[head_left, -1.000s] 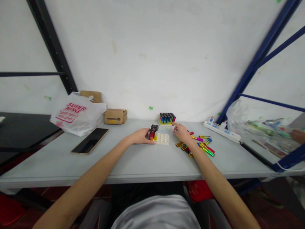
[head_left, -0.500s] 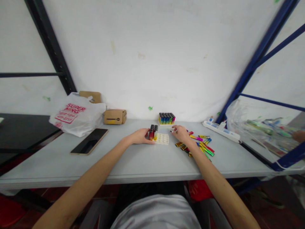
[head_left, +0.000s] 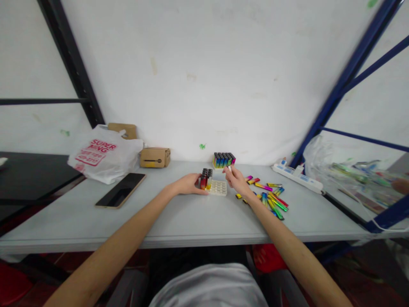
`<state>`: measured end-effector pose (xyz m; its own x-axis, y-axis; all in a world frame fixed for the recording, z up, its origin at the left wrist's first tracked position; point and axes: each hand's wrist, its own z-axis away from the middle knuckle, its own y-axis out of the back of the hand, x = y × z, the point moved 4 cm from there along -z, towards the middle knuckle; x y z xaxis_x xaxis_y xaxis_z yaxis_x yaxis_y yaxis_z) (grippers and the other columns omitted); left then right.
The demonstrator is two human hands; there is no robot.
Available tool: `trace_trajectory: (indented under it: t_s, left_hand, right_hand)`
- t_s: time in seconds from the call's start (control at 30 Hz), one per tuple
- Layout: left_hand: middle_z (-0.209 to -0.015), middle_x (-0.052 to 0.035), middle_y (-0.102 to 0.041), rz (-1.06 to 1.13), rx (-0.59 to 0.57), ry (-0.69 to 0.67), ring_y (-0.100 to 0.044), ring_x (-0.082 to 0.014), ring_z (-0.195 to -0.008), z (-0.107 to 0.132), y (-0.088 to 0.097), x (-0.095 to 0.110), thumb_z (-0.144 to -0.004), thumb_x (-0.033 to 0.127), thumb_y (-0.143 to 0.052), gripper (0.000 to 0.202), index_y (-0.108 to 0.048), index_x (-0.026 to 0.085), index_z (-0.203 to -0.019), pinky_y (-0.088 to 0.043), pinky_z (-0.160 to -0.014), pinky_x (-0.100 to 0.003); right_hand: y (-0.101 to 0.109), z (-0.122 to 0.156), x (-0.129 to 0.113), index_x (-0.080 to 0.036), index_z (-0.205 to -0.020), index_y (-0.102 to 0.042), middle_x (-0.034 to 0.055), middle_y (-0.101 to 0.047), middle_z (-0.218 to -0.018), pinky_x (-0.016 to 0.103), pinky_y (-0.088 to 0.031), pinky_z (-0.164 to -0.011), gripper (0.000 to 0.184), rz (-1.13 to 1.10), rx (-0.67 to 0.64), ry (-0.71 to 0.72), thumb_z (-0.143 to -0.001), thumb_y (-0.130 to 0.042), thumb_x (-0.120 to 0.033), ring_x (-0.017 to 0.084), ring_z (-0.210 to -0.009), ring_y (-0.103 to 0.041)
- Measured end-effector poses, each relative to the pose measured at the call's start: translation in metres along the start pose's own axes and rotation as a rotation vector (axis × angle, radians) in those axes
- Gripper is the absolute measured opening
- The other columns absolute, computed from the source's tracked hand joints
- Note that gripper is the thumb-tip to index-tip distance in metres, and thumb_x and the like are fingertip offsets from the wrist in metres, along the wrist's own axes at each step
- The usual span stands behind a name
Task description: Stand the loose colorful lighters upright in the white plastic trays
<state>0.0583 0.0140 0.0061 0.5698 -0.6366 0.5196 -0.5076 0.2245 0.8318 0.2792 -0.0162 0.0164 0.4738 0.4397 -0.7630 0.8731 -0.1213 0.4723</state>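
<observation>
A small white tray [head_left: 219,188] with round sockets lies on the grey table [head_left: 191,213]; several red-yellow lighters [head_left: 206,179] stand upright in its left part. My left hand [head_left: 188,184] rests at the tray's left side, fingers curled against it. My right hand [head_left: 234,179] hovers just right of the tray, fingers pinched on one lighter whose pale tip shows. A loose heap of colourful lighters [head_left: 271,197] lies on the table to the right of that hand.
A full tray of blue lighters [head_left: 224,160] stands by the wall. On the left lie a phone [head_left: 120,189], a white plastic bag [head_left: 104,153] and cardboard boxes [head_left: 154,157]. A power strip [head_left: 297,177] and a clear bag [head_left: 351,172] sit at the right by the blue frame.
My right hand has lifted from the loose heap and moved left toward the tray, now pinching a lighter. My left hand has stayed at the tray.
</observation>
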Motion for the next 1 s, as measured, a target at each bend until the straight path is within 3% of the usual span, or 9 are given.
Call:
trace_trajectory:
  t_s: [0.17,0.33,0.53,0.77,0.9,1.0]
  left_hand:
    - [-0.096,-0.0062,-0.071,0.011,0.003,-0.006,-0.064,-0.0254,-0.085,0.0,-0.001,-0.002,-0.06,0.068,-0.076,0.07,-0.064,0.018,-0.108,-0.047,-0.075,-0.03]
    - [-0.097,-0.0063,-0.071,0.03,-0.009,0.004,-0.065,-0.0257,-0.086,-0.001,-0.001,-0.003,-0.06,0.068,-0.077,0.07,-0.064,0.018,-0.109,-0.047,-0.075,-0.03]
    - [-0.095,-0.006,-0.072,0.034,-0.008,0.002,-0.065,-0.0265,-0.086,-0.001,-0.001,-0.003,-0.059,0.067,-0.077,0.07,-0.065,0.018,-0.109,-0.047,-0.075,-0.031]
    - [-0.096,-0.006,-0.073,0.043,-0.006,-0.004,-0.066,-0.027,-0.087,0.001,0.001,0.003,-0.06,0.065,-0.077,0.069,-0.066,0.018,-0.109,-0.048,-0.074,-0.031]
    - [-0.096,-0.0059,-0.073,0.035,-0.006,-0.014,-0.065,-0.0268,-0.087,0.001,0.001,0.002,-0.061,0.065,-0.077,0.068,-0.066,0.018,-0.109,-0.047,-0.074,-0.03]
    - [-0.096,-0.0059,-0.073,0.027,-0.001,-0.018,-0.065,-0.0267,-0.087,0.0,0.0,0.0,-0.061,0.065,-0.077,0.069,-0.065,0.018,-0.109,-0.047,-0.075,-0.031]
  right_hand:
    - [-0.002,0.004,-0.001,-0.022,-0.058,-0.039,-0.0035,-0.035,-0.051,0.025,-0.028,-0.047,0.056,-0.021,0.111,-0.005,-0.091,-0.04,-0.067,0.012,-0.049,-0.035]
    - [-0.005,0.007,-0.003,-0.023,-0.054,-0.028,-0.0048,-0.029,-0.051,0.026,-0.022,-0.051,0.046,0.062,0.228,0.036,-0.085,-0.048,-0.049,0.01,-0.051,-0.029]
    - [-0.009,0.008,-0.006,-0.023,-0.057,-0.029,-0.0053,-0.031,-0.053,0.026,-0.023,-0.053,0.042,0.075,0.173,0.063,-0.088,-0.045,-0.046,0.011,-0.053,-0.031]
    - [-0.013,0.013,-0.021,-0.022,-0.08,-0.046,-0.0045,-0.047,-0.065,0.024,-0.034,-0.06,0.035,0.135,0.025,0.147,-0.099,-0.039,-0.05,0.013,-0.062,-0.046]
    - [-0.018,0.016,-0.03,-0.02,-0.077,-0.049,0.0014,-0.054,-0.077,0.025,-0.038,-0.067,0.036,0.255,-0.048,0.293,-0.1,-0.041,-0.046,0.015,-0.073,-0.051]
    - [-0.021,0.017,-0.031,-0.019,-0.072,-0.05,0.0,-0.052,-0.07,0.025,-0.035,-0.065,0.038,0.325,-0.102,0.324,-0.1,-0.044,-0.045,0.014,-0.066,-0.048]
